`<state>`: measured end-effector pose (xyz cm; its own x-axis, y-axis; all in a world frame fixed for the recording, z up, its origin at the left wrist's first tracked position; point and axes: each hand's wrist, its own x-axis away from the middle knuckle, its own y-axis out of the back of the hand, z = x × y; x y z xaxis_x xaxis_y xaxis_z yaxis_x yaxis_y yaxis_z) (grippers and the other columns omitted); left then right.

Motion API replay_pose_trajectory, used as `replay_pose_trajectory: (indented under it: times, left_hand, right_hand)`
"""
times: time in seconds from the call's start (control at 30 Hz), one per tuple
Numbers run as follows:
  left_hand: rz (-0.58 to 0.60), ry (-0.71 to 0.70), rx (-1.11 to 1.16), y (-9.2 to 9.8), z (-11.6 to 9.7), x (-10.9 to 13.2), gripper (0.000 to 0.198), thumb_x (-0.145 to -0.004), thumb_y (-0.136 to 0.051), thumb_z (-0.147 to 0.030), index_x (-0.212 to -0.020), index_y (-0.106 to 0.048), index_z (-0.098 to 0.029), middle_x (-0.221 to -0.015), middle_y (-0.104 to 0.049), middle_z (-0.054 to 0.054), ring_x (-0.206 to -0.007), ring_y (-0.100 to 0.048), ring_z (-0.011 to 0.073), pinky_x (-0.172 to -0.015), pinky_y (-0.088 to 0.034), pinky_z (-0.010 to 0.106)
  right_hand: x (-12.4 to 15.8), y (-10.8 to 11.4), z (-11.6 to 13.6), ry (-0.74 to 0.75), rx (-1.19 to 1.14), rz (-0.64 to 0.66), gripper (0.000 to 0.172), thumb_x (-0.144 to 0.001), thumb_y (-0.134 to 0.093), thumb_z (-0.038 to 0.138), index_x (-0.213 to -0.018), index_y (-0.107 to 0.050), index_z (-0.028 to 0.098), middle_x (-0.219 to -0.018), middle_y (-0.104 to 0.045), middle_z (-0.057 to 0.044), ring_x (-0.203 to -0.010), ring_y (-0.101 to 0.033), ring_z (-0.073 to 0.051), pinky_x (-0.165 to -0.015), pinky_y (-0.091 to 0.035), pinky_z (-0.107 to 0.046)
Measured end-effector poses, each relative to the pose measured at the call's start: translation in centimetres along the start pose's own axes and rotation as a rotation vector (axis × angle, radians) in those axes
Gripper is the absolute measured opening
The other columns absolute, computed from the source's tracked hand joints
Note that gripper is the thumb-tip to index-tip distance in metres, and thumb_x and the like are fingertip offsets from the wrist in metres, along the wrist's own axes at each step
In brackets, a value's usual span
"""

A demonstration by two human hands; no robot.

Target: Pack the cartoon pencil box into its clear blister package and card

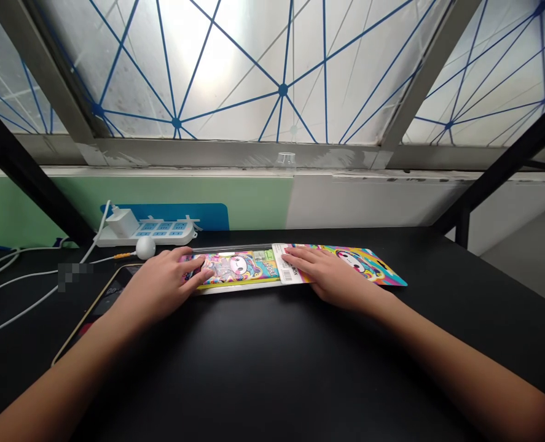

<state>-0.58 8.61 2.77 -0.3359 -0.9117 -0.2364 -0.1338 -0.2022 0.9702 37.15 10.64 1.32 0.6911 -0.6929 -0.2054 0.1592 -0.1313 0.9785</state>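
A long, flat package [233, 268] with bright cartoon panda print lies across the black table. Its left part looks like a shallow tray with a clear edge. A printed card [373, 265] with a hanging hole extends from its right side, and a white barcode label [289, 273] sits between them. My left hand [168, 279] grips the package's left end, thumb in front and fingers over the top. Flat on the card, near the label, rests my right hand [332, 276], fingers stretched out to the left. The card beneath that palm is hidden.
A phone or tablet [110, 298] lies partly under my left forearm. Behind it stand a white power strip [168, 233] with a plug adapter [122, 222] and a round white object [145, 248]. White cables [23, 279] run left. Black slanted bars [497, 166] frame the black table [263, 368].
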Motion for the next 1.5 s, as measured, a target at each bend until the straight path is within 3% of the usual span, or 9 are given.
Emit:
replay_pose_trajectory:
  times: [0.23, 0.5, 0.67, 0.83, 0.93, 1.1, 1.2, 1.3, 1.5]
  left_hand:
    - [0.003, -0.023, 0.096, -0.6, -0.4, -0.1, 0.056, -0.099, -0.041, -0.065, -0.136, -0.067, -0.031, -0.135, -0.057, 0.012, -0.120, -0.056, 0.0337, -0.103, -0.048, 0.052]
    - [-0.014, -0.011, 0.160, -1.0, -0.7, -0.1, 0.052, -0.103, -0.038, -0.059, -0.139, -0.063, -0.033, -0.136, -0.054, 0.011, -0.125, -0.050, 0.0333, -0.106, -0.046, 0.053]
    - [-0.059, -0.001, 0.218, -1.9, -1.0, -0.2, 0.051, -0.106, -0.033, -0.052, -0.139, -0.064, -0.029, -0.137, -0.053, 0.012, -0.127, -0.045, 0.0333, -0.110, -0.040, 0.055]
    - [-0.094, 0.012, 0.285, -2.4, -1.4, -0.3, 0.052, -0.107, -0.030, -0.044, -0.137, -0.065, -0.021, -0.139, -0.052, 0.013, -0.126, -0.044, 0.0314, -0.114, -0.036, 0.053]
    - [-0.082, 0.016, 0.334, -2.4, -1.8, -0.2, 0.052, -0.108, -0.028, -0.042, -0.137, -0.064, -0.019, -0.141, -0.053, 0.014, -0.130, -0.042, 0.0315, -0.116, -0.034, 0.054]
    - [-0.076, -0.058, 0.283, -2.6, -2.3, 0.0, 0.049, -0.105, -0.040, -0.044, -0.141, -0.060, -0.017, -0.147, -0.053, 0.014, -0.136, -0.040, 0.0331, -0.116, -0.036, 0.055]
    - [-0.067, -0.097, 0.223, -2.8, -2.2, 0.0, 0.049, -0.106, -0.038, -0.040, -0.145, -0.055, -0.017, -0.150, -0.053, 0.014, -0.138, -0.040, 0.0334, -0.114, -0.038, 0.057]
    - [-0.047, -0.116, 0.185, -2.8, -2.0, 0.1, 0.049, -0.106, -0.034, -0.037, -0.146, -0.054, -0.017, -0.151, -0.052, 0.015, -0.141, -0.040, 0.0333, -0.113, -0.039, 0.057]
    - [-0.041, -0.116, 0.188, -2.7, -1.8, 0.1, 0.049, -0.107, -0.033, -0.038, -0.146, -0.055, -0.018, -0.154, -0.051, 0.014, -0.144, -0.040, 0.0331, -0.114, -0.038, 0.059]
  right_hand:
    - [0.0, 0.7, -2.1, -0.055, 0.142, -0.076, 0.073, -0.075, -0.046, -0.001, -0.144, -0.058, 0.021, -0.151, -0.056, -0.008, -0.140, -0.051, -0.031, -0.112, -0.044, -0.056]
    - [0.7, 4.1, -2.5, -0.170, 0.403, -0.216, 0.058, -0.086, -0.041, 0.001, -0.138, -0.063, 0.017, -0.143, -0.062, -0.011, -0.131, -0.060, -0.034, -0.105, -0.048, -0.058]
    - [0.6, 4.6, 5.5, -0.018, 0.387, -0.335, 0.051, -0.088, -0.044, 0.004, -0.134, -0.065, 0.010, -0.138, -0.066, -0.015, -0.122, -0.065, -0.034, -0.099, -0.052, -0.054]
    - [1.9, 0.7, 16.7, 0.236, 0.331, -0.310, 0.048, -0.095, -0.043, 0.020, -0.136, -0.061, 0.005, -0.136, -0.066, -0.020, -0.119, -0.066, -0.040, -0.095, -0.051, -0.054]
    - [1.6, -1.5, 19.6, 0.270, 0.251, -0.258, 0.046, -0.097, -0.043, 0.028, -0.130, -0.064, 0.005, -0.132, -0.069, -0.020, -0.116, -0.067, -0.040, -0.092, -0.053, -0.051]
    - [-3.0, -2.0, 18.6, 0.224, 0.005, -0.029, 0.062, -0.102, -0.044, 0.049, -0.141, -0.054, 0.002, -0.145, -0.057, -0.025, -0.133, -0.054, -0.039, -0.107, -0.046, -0.053]
    - [-5.5, -1.8, 17.1, 0.233, -0.175, 0.000, 0.051, -0.100, -0.052, 0.045, -0.134, -0.060, 0.008, -0.141, -0.061, -0.020, -0.133, -0.053, -0.032, -0.114, -0.041, -0.046]
    - [-6.0, -1.9, 16.3, 0.233, -0.294, -0.021, 0.039, -0.099, -0.056, 0.036, -0.127, -0.064, 0.011, -0.137, -0.063, -0.017, -0.131, -0.053, -0.027, -0.116, -0.038, -0.041]
    - [-5.4, -2.4, 16.0, 0.284, -0.318, -0.031, 0.038, -0.098, -0.057, 0.034, -0.125, -0.066, 0.009, -0.133, -0.065, -0.017, -0.127, -0.055, -0.026, -0.116, -0.037, -0.039]
